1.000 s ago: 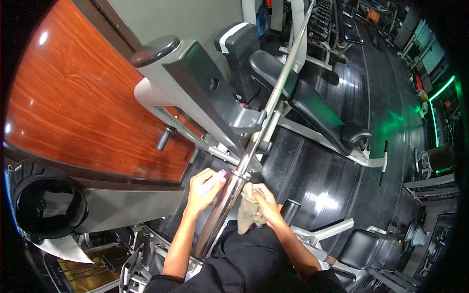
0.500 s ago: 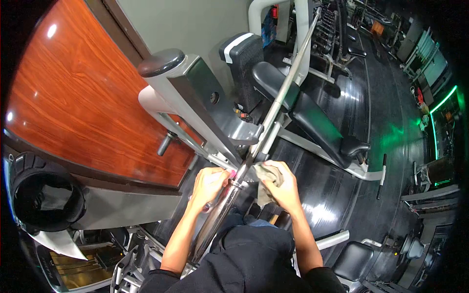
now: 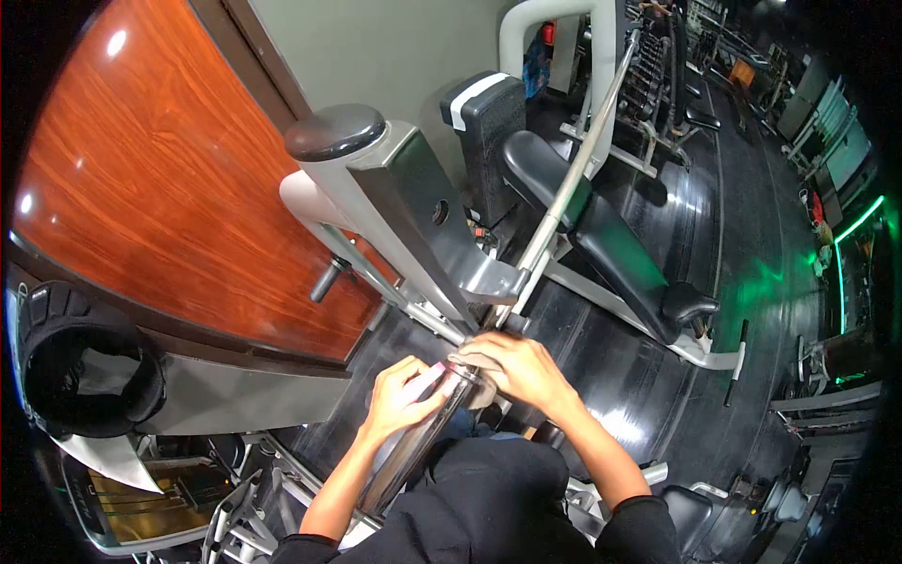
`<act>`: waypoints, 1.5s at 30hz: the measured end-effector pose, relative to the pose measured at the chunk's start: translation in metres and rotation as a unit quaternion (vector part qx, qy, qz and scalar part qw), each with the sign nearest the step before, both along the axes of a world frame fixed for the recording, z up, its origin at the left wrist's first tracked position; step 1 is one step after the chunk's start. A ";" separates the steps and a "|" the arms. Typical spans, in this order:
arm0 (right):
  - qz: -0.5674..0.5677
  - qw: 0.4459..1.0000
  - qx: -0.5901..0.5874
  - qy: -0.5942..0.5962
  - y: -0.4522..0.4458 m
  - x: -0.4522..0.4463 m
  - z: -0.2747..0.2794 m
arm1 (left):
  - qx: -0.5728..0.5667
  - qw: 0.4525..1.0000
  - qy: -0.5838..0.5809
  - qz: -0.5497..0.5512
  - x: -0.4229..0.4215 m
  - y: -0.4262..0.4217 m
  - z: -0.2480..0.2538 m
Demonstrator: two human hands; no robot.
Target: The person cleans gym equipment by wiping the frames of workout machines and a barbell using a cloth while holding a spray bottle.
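A long metal barbell (image 3: 565, 201) runs diagonally across the rack, its thick sleeve (image 3: 406, 462) pointing down toward me. My right hand (image 3: 519, 368) is closed on a grey-beige cloth (image 3: 485, 391), pressed over the bar by the sleeve's collar. Just left of the sleeve, my left hand (image 3: 399, 402) is curled round a spray bottle whose pink nozzle (image 3: 436, 370) shows beside the thumb. The bottle's body is mostly hidden by the hand. Between the hands and the bench stands the grey rack upright (image 3: 399, 226).
A black padded bench (image 3: 615, 254) lies under the barbell, on dark rubber flooring (image 3: 742, 235). A peg (image 3: 329, 279) sticks out from the rack near the wooden panel (image 3: 178, 179). At left is a black round bin-like container (image 3: 89, 371). Dumbbells (image 3: 648, 70) line the far rack.
My right hand has brought the cloth left onto the bar by the collar. My left hand has shifted slightly down and stays beside the sleeve. The view has moved a little.
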State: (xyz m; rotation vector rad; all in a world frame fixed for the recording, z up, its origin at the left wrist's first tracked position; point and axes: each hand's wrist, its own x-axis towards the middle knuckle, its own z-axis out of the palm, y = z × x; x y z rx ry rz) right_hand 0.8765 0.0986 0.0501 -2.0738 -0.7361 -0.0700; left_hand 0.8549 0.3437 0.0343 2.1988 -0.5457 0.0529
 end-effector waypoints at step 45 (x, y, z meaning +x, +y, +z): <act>-0.115 0.937 -0.329 -0.001 0.054 0.026 0.004 | -0.124 0.989 0.080 -0.007 -0.001 -0.007 -0.033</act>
